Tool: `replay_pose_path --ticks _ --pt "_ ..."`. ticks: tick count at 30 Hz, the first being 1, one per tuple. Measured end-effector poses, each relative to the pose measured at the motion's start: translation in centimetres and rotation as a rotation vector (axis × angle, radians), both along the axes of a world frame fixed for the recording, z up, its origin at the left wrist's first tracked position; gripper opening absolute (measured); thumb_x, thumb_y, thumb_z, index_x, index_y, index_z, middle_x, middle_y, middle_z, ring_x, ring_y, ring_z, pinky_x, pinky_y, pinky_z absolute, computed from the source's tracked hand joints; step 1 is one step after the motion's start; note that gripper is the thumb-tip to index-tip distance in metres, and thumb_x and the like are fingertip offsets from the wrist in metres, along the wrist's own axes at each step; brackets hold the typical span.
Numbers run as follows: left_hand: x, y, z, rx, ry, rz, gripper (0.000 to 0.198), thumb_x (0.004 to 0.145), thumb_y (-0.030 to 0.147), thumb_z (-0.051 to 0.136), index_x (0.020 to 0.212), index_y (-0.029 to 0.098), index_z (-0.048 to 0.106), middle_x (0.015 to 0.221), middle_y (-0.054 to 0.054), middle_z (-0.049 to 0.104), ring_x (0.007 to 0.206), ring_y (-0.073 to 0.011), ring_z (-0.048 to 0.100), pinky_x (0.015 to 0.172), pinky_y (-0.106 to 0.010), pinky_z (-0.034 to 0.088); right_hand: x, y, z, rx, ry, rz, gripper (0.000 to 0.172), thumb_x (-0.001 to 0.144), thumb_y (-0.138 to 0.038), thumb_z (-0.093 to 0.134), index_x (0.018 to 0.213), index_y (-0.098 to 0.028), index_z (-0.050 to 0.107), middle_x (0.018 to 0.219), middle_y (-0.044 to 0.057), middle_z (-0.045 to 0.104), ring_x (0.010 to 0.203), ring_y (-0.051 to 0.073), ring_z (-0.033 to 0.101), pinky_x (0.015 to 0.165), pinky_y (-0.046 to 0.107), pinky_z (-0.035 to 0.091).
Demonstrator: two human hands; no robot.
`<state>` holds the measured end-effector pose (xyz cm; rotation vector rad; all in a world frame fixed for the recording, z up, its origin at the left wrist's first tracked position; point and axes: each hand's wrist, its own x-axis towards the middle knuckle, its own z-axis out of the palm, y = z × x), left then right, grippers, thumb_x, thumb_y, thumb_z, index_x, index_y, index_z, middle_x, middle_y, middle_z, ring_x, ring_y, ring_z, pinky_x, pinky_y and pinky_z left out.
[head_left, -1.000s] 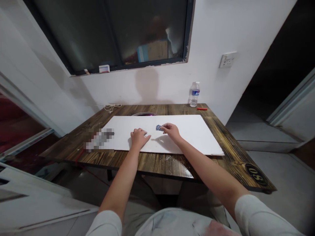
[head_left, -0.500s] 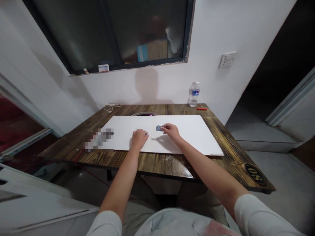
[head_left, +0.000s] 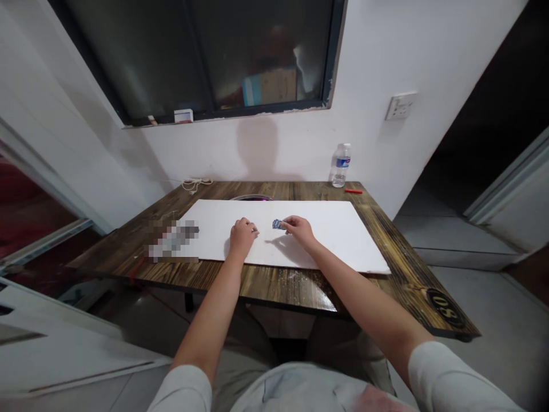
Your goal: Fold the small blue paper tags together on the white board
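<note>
Between the thumb and fingers of my right hand (head_left: 299,229) is a small flat blue piece with white markings (head_left: 277,224), held just above a white board (head_left: 326,229). Its left edge looks uneven; its kind is too small to tell. My left hand (head_left: 243,236) is over the same board, a short way left of the piece. Its fingers are curled and closed, with a small dark bit showing by the thumb tip that I cannot make out. The two hands are apart.
The board lies on a dark wooden table (head_left: 274,283). A water bottle (head_left: 342,166) and a red pen-like stick (head_left: 353,191) are at the back right. A white cable (head_left: 195,184) lies at the back left. A round purplish object (head_left: 253,198) shows behind the board.
My left hand has lifted slightly and its fingers have shifted. My right hand holds the blue piece in nearly the same place. The view has tilted a little.
</note>
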<state>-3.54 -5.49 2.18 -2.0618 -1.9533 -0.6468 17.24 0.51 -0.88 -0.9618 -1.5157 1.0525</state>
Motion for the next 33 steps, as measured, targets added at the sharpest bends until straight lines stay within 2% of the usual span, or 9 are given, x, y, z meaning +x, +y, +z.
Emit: replay_pose_path --ticks 4,7,10,13,16,20,26,33 --pt "0.1 -0.1 0.2 0.127 -0.106 -0.100 0.010 0.082 0.023 0.072 0.074 0.021 0.066 0.087 -0.005 0.065 0.090 -0.0219 0.056 0.080 -0.034 0.044 -0.1 -0.5 0.3 -0.073 -0.040 0.019 0.020 0.071 -0.037 0.071 0.072 -0.018 0.067 0.055 -0.002 0.063 0.047 0.011 0.058 0.053 0.023 0.044" --pt "0.7 -0.3 0.2 0.195 -0.173 -0.245 0.014 0.088 0.024 0.065 0.074 0.020 0.064 0.080 -0.004 0.064 0.085 -0.0191 0.057 0.078 -0.032 0.045 -0.4 -1.2 0.4 -0.168 -0.064 0.106 0.020 0.070 -0.036 0.073 0.069 -0.018 0.064 0.046 -0.004 0.059 0.041 0.012 0.055 0.046 0.022 0.043" --pt "1.4 -0.6 -0.1 0.230 -0.184 -0.379 0.017 0.093 0.027 0.058 0.078 0.020 0.065 0.082 -0.005 0.065 0.084 -0.0176 0.058 0.078 -0.031 0.047 -1.1 -2.1 0.5 -0.279 -0.017 0.203 0.022 0.069 -0.034 0.075 0.066 -0.019 0.059 0.041 -0.004 0.055 0.040 0.014 0.057 0.043 0.022 0.044" --pt "2.2 -0.6 -0.4 0.234 -0.155 -0.480 0.021 0.096 0.029 0.052 0.086 0.021 0.068 0.086 -0.006 0.066 0.086 -0.0186 0.059 0.079 -0.034 0.049 -1.8 -2.8 0.6 -0.371 0.085 0.280 0.022 0.069 -0.032 0.074 0.066 -0.020 0.056 0.044 -0.003 0.058 0.043 0.016 0.061 0.044 0.023 0.048" --pt "2.6 -0.5 -0.6 0.241 -0.110 -0.546 0.024 0.097 0.028 0.048 0.093 0.020 0.071 0.090 -0.008 0.067 0.089 -0.0195 0.060 0.082 -0.036 0.050 -2.2 -3.0 0.8 -0.454 0.221 0.290 0.019 0.070 -0.026 0.072 0.069 -0.019 0.054 0.054 -0.001 0.065 0.047 0.014 0.064 0.046 0.022 0.048" --pt "2.6 -0.3 -0.6 0.270 -0.072 -0.566 0.022 0.096 0.024 0.049 0.097 0.021 0.071 0.093 -0.008 0.067 0.092 -0.0195 0.059 0.083 -0.035 0.050 -1.9 -2.6 1.0 -0.517 0.368 0.255 0.017 0.075 -0.023 0.072 0.073 -0.017 0.055 0.061 0.001 0.067 0.051 0.013 0.065 0.049 0.021 0.050" --pt "2.1 -0.1 -0.7 0.306 -0.043 -0.553 0.023 0.096 0.023 0.049 0.097 0.019 0.072 0.090 -0.009 0.067 0.088 -0.0189 0.058 0.080 -0.033 0.049 -1.3 -2.1 1.4 -0.543 0.500 0.284 0.024 0.078 -0.028 0.078 0.075 -0.015 0.057 0.067 0.003 0.067 0.055 0.012 0.066 0.055 0.021 0.055" --pt "2.1 0.0 -0.6 0.211 -0.012 -0.492 0.023 0.095 0.024 0.051 0.095 0.024 0.074 0.094 -0.008 0.068 0.090 -0.0195 0.058 0.081 -0.033 0.047 -1.1 -2.1 1.4 -0.539 0.494 0.297 0.027 0.068 -0.024 0.086 0.074 -0.015 0.061 0.064 0.002 0.068 0.055 0.012 0.066 0.058 0.021 0.057"
